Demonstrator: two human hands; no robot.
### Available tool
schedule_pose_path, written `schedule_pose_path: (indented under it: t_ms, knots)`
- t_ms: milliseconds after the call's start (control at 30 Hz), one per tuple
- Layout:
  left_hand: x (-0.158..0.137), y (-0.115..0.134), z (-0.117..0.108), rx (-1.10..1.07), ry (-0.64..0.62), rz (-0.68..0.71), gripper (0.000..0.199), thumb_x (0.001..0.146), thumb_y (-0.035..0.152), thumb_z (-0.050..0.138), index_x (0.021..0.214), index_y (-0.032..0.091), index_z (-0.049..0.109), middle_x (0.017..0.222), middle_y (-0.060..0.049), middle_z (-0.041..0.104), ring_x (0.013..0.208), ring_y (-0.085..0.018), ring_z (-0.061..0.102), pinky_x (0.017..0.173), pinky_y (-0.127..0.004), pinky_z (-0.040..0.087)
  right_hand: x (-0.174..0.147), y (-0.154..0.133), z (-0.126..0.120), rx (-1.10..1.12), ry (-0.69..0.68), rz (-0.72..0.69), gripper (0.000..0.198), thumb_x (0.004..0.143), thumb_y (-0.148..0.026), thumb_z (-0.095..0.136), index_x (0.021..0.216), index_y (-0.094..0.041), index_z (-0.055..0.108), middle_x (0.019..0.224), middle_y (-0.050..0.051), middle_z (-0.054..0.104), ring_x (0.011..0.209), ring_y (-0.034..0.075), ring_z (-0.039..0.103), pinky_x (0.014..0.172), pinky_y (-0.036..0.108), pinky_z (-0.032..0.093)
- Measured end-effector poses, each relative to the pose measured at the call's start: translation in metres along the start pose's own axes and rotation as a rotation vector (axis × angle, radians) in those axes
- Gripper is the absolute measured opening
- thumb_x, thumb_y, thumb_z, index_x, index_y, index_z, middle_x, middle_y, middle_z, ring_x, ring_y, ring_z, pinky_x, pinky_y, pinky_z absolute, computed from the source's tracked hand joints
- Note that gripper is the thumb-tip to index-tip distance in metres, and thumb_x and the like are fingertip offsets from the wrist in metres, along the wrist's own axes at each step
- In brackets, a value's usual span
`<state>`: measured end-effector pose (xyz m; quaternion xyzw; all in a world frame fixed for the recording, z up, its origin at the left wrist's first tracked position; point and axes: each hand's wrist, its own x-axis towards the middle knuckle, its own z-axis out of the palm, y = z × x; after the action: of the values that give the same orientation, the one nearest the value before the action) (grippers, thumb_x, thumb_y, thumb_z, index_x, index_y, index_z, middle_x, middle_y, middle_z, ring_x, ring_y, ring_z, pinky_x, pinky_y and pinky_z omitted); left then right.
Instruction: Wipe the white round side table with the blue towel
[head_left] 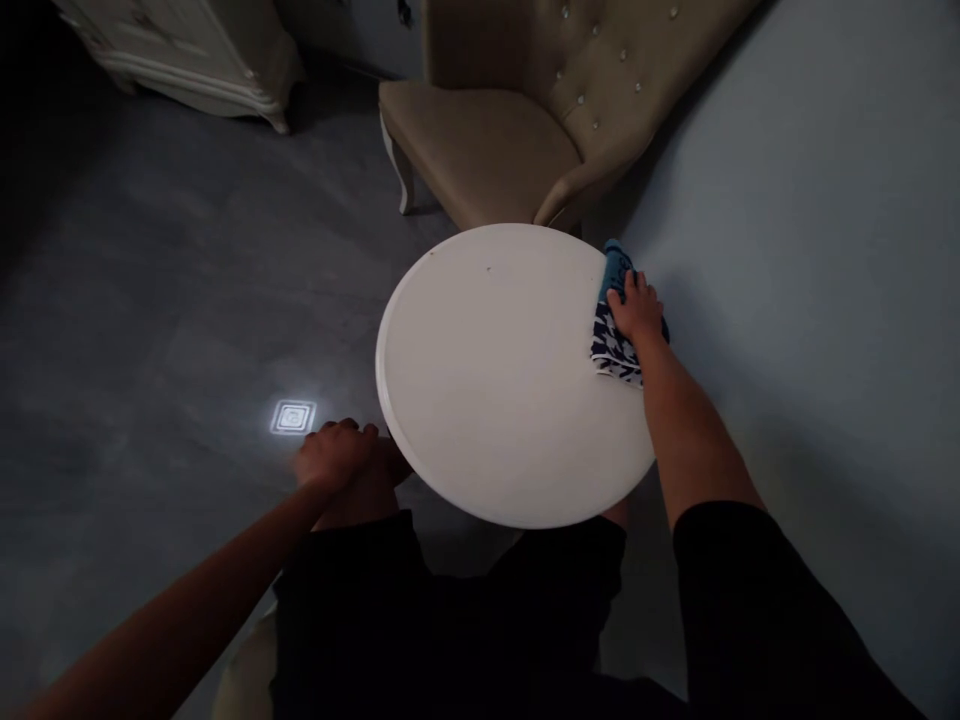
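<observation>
A round white tabletop [510, 380] lies in front of me, with a few small dark specks toward its far side. At its right edge my right hand [637, 308] presses on a cloth [613, 335], its fingers bent around the fabric. The cloth is blue at the far end and dark-and-white patterned nearer me; part of it is hidden under the hand. My left hand [336, 455] rests over my left knee, left of the table, fingers draped over it and holding nothing.
Beyond the table stands a tan tufted chair [480, 140], close to the rim. A pale wall [825, 250] runs along the right. A light-coloured cabinet [187, 60] stands at the far left. On the grey floor is a bright square light patch [293, 417].
</observation>
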<state>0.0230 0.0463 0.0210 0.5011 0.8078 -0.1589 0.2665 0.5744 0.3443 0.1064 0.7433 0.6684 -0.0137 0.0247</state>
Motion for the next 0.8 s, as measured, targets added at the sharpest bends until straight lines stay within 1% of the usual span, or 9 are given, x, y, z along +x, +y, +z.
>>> schedule_pose_path:
  t_ms: [67, 133, 267, 333, 400, 500, 633, 733, 800]
  knots:
    - [0.0, 0.0, 0.001, -0.001, 0.001, 0.009, 0.064, 0.107, 0.054, 0.038, 0.128, 0.013, 0.083, 0.132, -0.027, 0.079, 0.12, -0.045, 0.075, 0.1, -0.053, 0.058, 0.008, -0.004, -0.002, -0.017, -0.006, -0.01, 0.085, 0.115, -0.063, 0.025, 0.182, -0.012, 0.03, 0.188, 0.026, 0.027, 0.165, 0.049, 0.038, 0.127, 0.079, 0.038]
    - [-0.002, 0.001, 0.0, -0.004, 0.012, 0.012, 0.065, 0.107, 0.053, 0.037, 0.129, 0.012, 0.083, 0.134, -0.029, 0.078, 0.121, -0.045, 0.075, 0.1, -0.054, 0.058, 0.004, -0.006, -0.003, -0.048, 0.002, -0.019, 0.084, 0.115, -0.062, 0.021, 0.182, -0.011, 0.03, 0.188, 0.027, 0.027, 0.166, 0.048, 0.037, 0.127, 0.078, 0.038]
    - [-0.007, 0.007, -0.002, -0.002, 0.044, 0.017, 0.062, 0.107, 0.052, 0.042, 0.129, 0.011, 0.083, 0.131, -0.03, 0.078, 0.122, -0.046, 0.075, 0.102, -0.054, 0.057, -0.039, -0.008, -0.002, -0.038, 0.033, -0.015, 0.084, 0.115, -0.063, 0.022, 0.181, -0.013, 0.034, 0.188, 0.026, 0.028, 0.17, 0.051, 0.03, 0.128, 0.083, 0.032]
    - [-0.01, 0.011, -0.002, -0.005, 0.049, 0.01, 0.061, 0.108, 0.051, 0.043, 0.129, 0.011, 0.083, 0.129, -0.03, 0.079, 0.121, -0.046, 0.076, 0.102, -0.053, 0.058, -0.076, -0.008, 0.0, 0.003, 0.034, -0.02, 0.083, 0.115, -0.063, 0.025, 0.181, -0.015, 0.036, 0.188, 0.025, 0.027, 0.171, 0.051, 0.027, 0.128, 0.086, 0.029]
    - [-0.014, 0.015, -0.003, -0.019, 0.046, 0.004, 0.061, 0.107, 0.05, 0.044, 0.13, 0.01, 0.084, 0.13, -0.03, 0.079, 0.121, -0.047, 0.076, 0.1, -0.053, 0.059, -0.125, -0.009, 0.003, 0.021, 0.021, -0.035, 0.082, 0.114, -0.063, 0.026, 0.182, -0.017, 0.035, 0.19, 0.022, 0.026, 0.174, 0.05, 0.024, 0.13, 0.086, 0.027]
    - [-0.017, 0.018, -0.001, -0.027, 0.046, 0.056, 0.061, 0.107, 0.049, 0.043, 0.128, 0.01, 0.085, 0.131, -0.03, 0.079, 0.121, -0.048, 0.076, 0.1, -0.055, 0.059, -0.214, -0.013, 0.01, 0.01, 0.0, -0.072, 0.083, 0.114, -0.063, 0.027, 0.183, -0.018, 0.034, 0.191, 0.018, 0.023, 0.175, 0.051, 0.019, 0.134, 0.083, 0.025]
    - [-0.017, 0.016, 0.002, -0.003, 0.056, 0.113, 0.061, 0.106, 0.05, 0.044, 0.126, 0.011, 0.086, 0.128, -0.031, 0.08, 0.12, -0.047, 0.077, 0.101, -0.055, 0.059, -0.328, -0.026, 0.022, 0.0, 0.001, -0.115, 0.083, 0.113, -0.063, 0.033, 0.185, -0.023, 0.029, 0.191, 0.016, 0.023, 0.175, 0.053, 0.019, 0.133, 0.086, 0.026]
    - [-0.014, 0.012, 0.001, 0.016, 0.05, 0.143, 0.058, 0.105, 0.052, 0.046, 0.125, 0.014, 0.086, 0.129, -0.03, 0.08, 0.121, -0.045, 0.077, 0.101, -0.053, 0.059, -0.38, -0.037, 0.03, 0.012, 0.011, -0.132, 0.085, 0.112, -0.062, 0.036, 0.188, -0.028, 0.019, 0.191, 0.013, 0.024, 0.175, 0.053, 0.019, 0.132, 0.089, 0.025]
    - [-0.013, 0.008, -0.001, 0.028, 0.04, 0.162, 0.059, 0.105, 0.055, 0.047, 0.124, 0.016, 0.086, 0.131, -0.03, 0.079, 0.123, -0.044, 0.077, 0.103, -0.051, 0.059, -0.392, -0.042, 0.033, 0.029, 0.015, -0.147, 0.085, 0.112, -0.06, 0.038, 0.188, -0.031, 0.014, 0.191, 0.012, 0.024, 0.175, 0.053, 0.018, 0.132, 0.091, 0.024]
